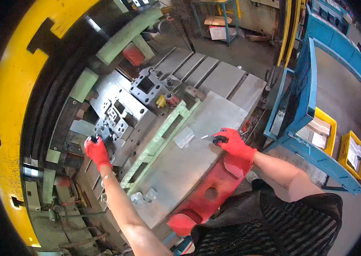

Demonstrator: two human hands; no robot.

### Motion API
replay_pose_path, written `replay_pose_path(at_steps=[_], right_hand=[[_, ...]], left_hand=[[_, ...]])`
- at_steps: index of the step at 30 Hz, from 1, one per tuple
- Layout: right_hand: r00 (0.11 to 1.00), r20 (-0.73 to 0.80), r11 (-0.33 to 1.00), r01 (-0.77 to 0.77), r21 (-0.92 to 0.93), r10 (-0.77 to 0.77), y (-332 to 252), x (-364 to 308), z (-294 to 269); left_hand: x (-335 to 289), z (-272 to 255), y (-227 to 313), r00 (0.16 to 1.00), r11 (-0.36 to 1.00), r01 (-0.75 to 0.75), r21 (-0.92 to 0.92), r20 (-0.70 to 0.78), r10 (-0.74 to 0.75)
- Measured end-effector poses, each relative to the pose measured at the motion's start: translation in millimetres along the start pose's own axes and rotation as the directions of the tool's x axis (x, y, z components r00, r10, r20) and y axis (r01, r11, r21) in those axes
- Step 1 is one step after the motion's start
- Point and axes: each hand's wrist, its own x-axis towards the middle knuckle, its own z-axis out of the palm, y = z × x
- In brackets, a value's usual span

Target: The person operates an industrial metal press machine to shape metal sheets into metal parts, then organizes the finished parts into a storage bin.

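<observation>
My left hand (97, 152), in a red glove with dark fingertips, reaches to the left edge of the steel die (118, 106). Its fingers are curled closed beside the die's small metal blocks (111, 123); whatever they hold is hidden. Over the bare steel plate (197, 155), my right hand (233, 144) in a matching glove is closed in a pinch. A small, thin, pale piece (206, 137) sticks out from its fingertips; its kind is too small to make out. Near that hand, a clear plastic bag (184, 137) lies on the plate.
A pale green slotted bar (157, 143) runs between die and plate. The yellow press frame (11, 115) curves along the left. A red beam (210, 192) borders the plate's near edge. At right, a blue cart (312, 81) holds yellow bins (353, 155). Crumpled plastic (144, 196) lies nearby.
</observation>
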Motion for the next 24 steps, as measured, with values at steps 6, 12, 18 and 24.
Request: replay_pose_path(at_steps=[6, 12, 18, 24], right_hand=[[0.961, -0.099, 0.953, -0.237, 0.191, 0.258, 38, -23, -6], [0.931, 0.137, 0.833, -0.364, 0.417, 0.338, 27, -28, -8], [0.950, 0.181, 0.888, -0.303, 0.346, 0.254, 3, -30, 27], [0.927, 0.309, 0.866, -0.326, 0.380, 0.213, -45, -19, 41]], left_hand=[[-127, -75, -43, 0.988, 0.944, 0.152, -0.292, 0.042, -0.146], [-262, -114, -83, 0.888, 0.906, 0.423, 0.005, 0.196, -0.416], [-317, -103, -87, 0.916, 0.930, 0.359, 0.082, 0.163, -0.368], [-293, -60, -53, 0.953, 0.953, 0.224, 0.203, 0.161, -0.258]])
